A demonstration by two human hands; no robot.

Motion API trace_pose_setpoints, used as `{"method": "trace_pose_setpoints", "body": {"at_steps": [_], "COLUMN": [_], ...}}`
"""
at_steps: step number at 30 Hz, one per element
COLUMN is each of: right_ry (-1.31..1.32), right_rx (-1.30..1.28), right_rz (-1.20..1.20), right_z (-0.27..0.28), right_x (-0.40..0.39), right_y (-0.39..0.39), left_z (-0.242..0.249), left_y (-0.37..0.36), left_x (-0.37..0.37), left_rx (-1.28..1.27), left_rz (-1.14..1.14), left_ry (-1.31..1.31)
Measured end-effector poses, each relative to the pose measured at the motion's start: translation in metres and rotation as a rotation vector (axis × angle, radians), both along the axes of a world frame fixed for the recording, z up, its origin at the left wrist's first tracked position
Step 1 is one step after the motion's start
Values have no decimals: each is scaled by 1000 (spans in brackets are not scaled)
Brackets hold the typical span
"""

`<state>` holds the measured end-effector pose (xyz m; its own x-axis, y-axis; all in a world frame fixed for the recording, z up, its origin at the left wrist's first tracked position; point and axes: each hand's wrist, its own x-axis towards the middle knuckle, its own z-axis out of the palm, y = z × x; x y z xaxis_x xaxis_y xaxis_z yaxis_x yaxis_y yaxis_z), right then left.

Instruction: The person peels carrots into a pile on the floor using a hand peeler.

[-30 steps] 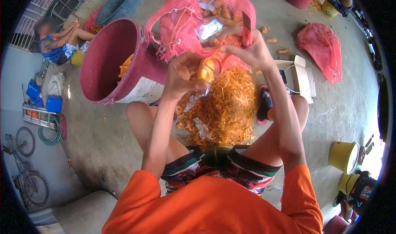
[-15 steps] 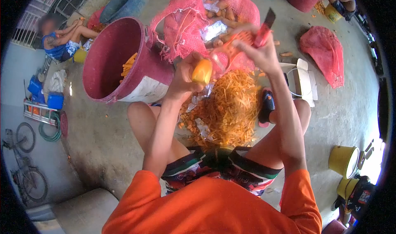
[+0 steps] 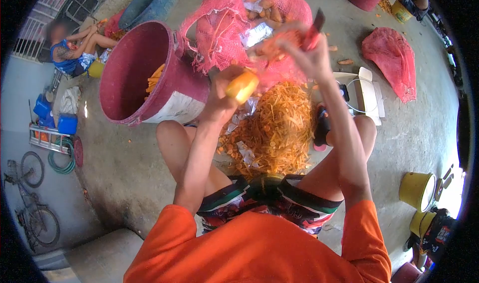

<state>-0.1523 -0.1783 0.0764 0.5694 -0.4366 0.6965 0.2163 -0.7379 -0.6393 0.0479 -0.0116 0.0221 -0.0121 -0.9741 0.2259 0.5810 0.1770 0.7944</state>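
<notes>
Peeling in progress: left hand (image 3: 224, 91) clasps a carrot (image 3: 242, 86); right hand (image 3: 305, 53) pinches a peeler (image 3: 299, 37) raised above the peel pile (image 3: 277, 128). Next stroke likely requires lowering the blade onto the carrot.

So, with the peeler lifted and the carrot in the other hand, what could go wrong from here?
1. The red-handled peeler in the right hand swings near the left hand gripping the peeled orange carrot; a slip might nick fingers.
2. The loose heap of orange peelings lies between bare legs, beside a sandal, and could be slippery.
</notes>
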Motion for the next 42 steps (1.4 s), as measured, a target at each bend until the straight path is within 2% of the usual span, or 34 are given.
{"method": "trace_pose_setpoints", "body": {"at_steps": [2,4,6,7,8,10,12,15,16,18,20,22,23,24,26,27,28,30,31,34,36,37,38,40,41,42], "right_ry": [-83,-37,-45,-18,-22,42,-15,60,64,-62,-44,-41,0,-2,-41,-120,-120,-85,-14,26,54,146,234,315,403,492], "right_rx": [316,269,347,83,90,153,147,421,416,7,58,356,290,282,193,-29,-28,319,165,234,246,110,-24,-62,-95,-131], "right_rz": [-107,-153,33,42,37,107,13,-93,-87,123,132,-3,-122,-121,-45,57,61,-15,-212,-162,-106,-110,-117,-119,-129,-140], "right_z": [-4,-1,3,11,13,10,-1,10,12,11,1,0,0,-5,3,7,3,-11,-11,-10,-9,-8,-9,-14,-16,-17], "right_x": [-10,-13,-2,2,5,6,3,-5,0,12,10,3,0,-1,1,8,9,8,3,-1,1,3,6,9,12,15], "right_y": [-29,-24,6,20,22,25,3,-2,9,23,20,3,-9,-11,2,12,10,8,-6,-18,1,10,16,23,27,31], "left_z": [-1,1,13,17,21,22,7,17,16,11,10,11,10,9,14,7,9,10,2,6,9,10,9,5,3,2], "left_y": [3,4,1,1,1,4,5,5,3,-1,2,4,3,2,-1,-3,-3,4,6,3,-2,-6,-6,-7,-5,-4], "left_x": [-1,-2,-10,-14,-14,-14,-6,-14,-16,-18,-21,-18,-14,-15,-23,-21,-21,-21,-12,-15,-10,-7,-10,-5,-5,-4], "left_rx": [-49,-104,50,65,72,30,-28,-16,-20,-31,-28,-47,-82,-90,-75,-56,-56,-101,-87,-82,49,92,222,365,367,427], "left_rz": [-12,-6,130,167,162,132,56,79,87,170,162,128,89,90,179,150,154,158,122,126,7,-23,123,203,203,247], "left_ry": [12,34,10,-9,-13,-87,-116,1,4,3,37,34,-4,-5,40,43,42,33,67,293,514,546,502,258,261,133]}}
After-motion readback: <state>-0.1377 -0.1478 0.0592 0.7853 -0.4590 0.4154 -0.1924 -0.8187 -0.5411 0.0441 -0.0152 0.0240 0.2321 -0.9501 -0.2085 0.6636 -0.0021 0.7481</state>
